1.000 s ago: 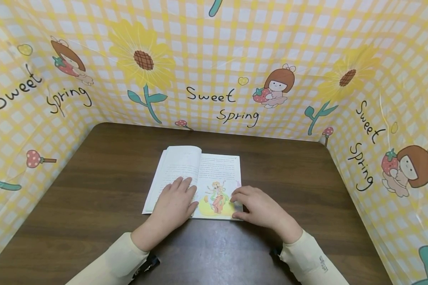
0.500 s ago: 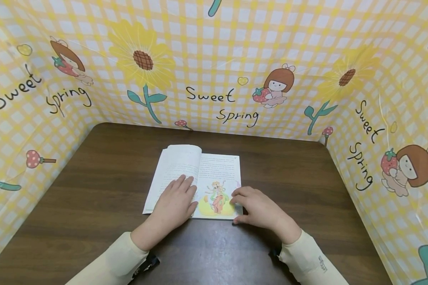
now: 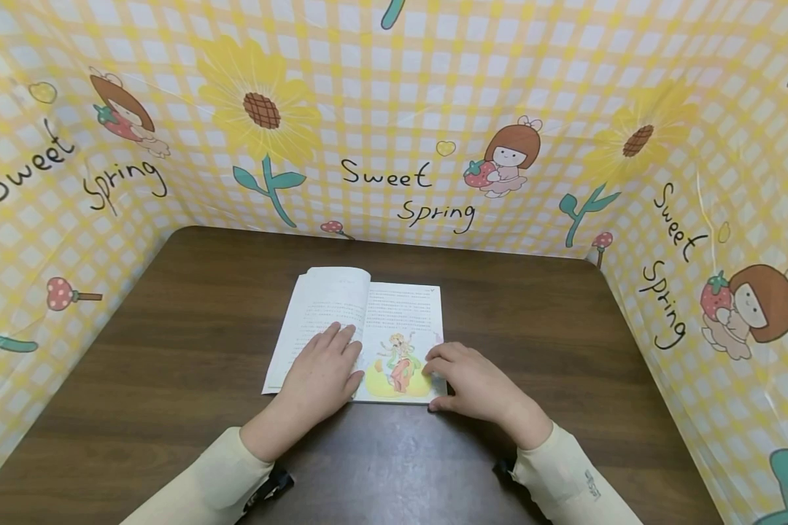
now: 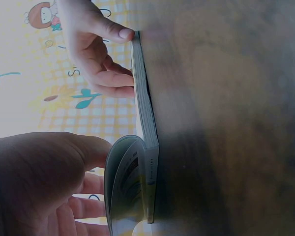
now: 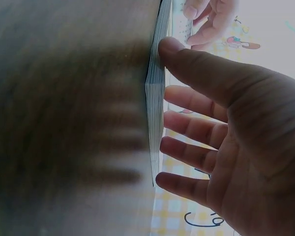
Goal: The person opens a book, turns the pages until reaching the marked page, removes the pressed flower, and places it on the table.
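An open book (image 3: 403, 310) lies on the dark wooden table, with printed text on both pages and a coloured figure drawn low on the right page. Across the lower left page rests my left hand (image 3: 322, 372), fingers extended and thumb near the spine. The left wrist view shows the left-hand pages (image 4: 120, 167) bowed up under that hand. My right hand (image 3: 479, 383) is at the lower right corner of the book. In the right wrist view its thumb (image 5: 171, 46) touches the edge of the page block, and the fairly straight fingers reach the page's outer side.
The brown table (image 3: 532, 313) extends around the book on all sides. A yellow checked cloth (image 3: 394, 95) with flowers, cartoon girls and "Sweet Spring" lettering walls it in at the back, left and right. Dark bands (image 3: 272, 488) show below the pale sleeves.
The right thumb has shifted slightly down to the book's lower edge. The left hand has moved up the page very little; the book stays in place.
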`<state>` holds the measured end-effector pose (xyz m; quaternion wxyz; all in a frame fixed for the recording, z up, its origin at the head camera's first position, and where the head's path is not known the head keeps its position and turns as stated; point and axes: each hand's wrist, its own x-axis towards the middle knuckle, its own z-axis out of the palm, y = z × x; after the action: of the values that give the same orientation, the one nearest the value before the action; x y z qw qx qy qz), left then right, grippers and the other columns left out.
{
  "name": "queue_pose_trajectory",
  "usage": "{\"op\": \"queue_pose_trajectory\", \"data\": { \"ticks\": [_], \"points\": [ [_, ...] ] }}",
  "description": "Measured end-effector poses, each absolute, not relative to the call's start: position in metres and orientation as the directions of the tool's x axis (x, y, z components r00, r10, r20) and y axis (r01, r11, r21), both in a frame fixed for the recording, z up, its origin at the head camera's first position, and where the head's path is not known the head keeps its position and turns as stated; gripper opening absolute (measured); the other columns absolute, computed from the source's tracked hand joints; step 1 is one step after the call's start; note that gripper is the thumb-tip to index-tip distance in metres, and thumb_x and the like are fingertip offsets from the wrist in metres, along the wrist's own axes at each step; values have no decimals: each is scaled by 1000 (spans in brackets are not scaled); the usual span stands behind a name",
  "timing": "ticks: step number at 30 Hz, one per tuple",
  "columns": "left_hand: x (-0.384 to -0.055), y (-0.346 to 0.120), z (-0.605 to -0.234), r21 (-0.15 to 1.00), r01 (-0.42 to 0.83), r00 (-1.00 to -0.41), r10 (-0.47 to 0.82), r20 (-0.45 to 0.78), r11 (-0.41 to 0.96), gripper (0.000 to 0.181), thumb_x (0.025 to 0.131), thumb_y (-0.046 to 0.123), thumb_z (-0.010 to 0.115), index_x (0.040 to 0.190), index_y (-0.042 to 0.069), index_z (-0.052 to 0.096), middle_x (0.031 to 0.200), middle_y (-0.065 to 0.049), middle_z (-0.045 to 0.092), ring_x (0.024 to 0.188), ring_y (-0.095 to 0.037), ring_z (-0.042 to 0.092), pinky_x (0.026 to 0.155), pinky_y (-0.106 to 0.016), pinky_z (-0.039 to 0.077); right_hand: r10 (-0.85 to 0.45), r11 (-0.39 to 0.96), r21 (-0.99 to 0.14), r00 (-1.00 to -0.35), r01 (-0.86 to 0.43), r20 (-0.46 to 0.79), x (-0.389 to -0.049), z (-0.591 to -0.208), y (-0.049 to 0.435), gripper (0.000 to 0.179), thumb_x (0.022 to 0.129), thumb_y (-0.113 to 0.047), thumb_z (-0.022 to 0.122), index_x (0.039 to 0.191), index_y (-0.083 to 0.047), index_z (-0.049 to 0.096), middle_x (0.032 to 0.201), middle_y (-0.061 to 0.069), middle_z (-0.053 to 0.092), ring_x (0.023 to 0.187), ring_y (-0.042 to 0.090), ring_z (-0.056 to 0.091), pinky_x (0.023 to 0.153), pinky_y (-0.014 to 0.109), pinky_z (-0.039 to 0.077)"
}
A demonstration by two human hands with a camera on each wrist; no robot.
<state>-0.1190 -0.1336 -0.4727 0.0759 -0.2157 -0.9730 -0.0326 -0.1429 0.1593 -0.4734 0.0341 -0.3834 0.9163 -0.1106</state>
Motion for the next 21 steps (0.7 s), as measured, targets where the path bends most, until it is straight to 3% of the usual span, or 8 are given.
{"op": "queue_pose_trajectory", "data": {
  "ticks": [8, 13, 18, 21],
  "points": [
    [-119, -134, -473, 38, 427, -894, 416, 167, 903, 46, 93, 37, 72, 126, 5, 68, 146, -18, 56, 140, -41, 48, 112, -54, 43, -739, 648, -242, -673, -722, 30, -144, -469, 162, 34, 91, -40, 77, 116, -17, 74, 130, 1, 63, 124, 20, 57, 105, 43, 48],
    [-118, -133, -473, 36, 449, -879, 435, 195, 893, 58, 92, 54, 70, 122, 5, 69, 144, -20, 57, 137, -41, 51, 109, -53, 46, -762, 623, -215, -645, -752, 51, -146, -468, 165, 17, 96, -29, 73, 109, -19, 75, 127, 1, 67, 119, 20, 62, 103, 41, 51],
    [-118, -133, -473, 27, 466, -867, 450, 217, 885, 72, 89, 69, 65, 120, 4, 69, 142, -20, 58, 136, -41, 53, 108, -52, 47, -792, 568, -209, -598, -796, 124, -147, -464, 167, 3, 95, -22, 74, 97, -21, 75, 107, -7, 70, 99, 11, 65, 89, 33, 56],
    [-117, -133, -472, 27, 463, -870, 449, 203, 886, 78, 86, 73, 64, 123, 4, 68, 144, -20, 57, 137, -41, 51, 109, -52, 47, -793, 548, -210, -583, -810, 179, -147, -462, 167, 3, 97, -22, 72, 94, -22, 75, 95, -12, 68, 86, 5, 62, 80, 29, 56]
  ]
}}
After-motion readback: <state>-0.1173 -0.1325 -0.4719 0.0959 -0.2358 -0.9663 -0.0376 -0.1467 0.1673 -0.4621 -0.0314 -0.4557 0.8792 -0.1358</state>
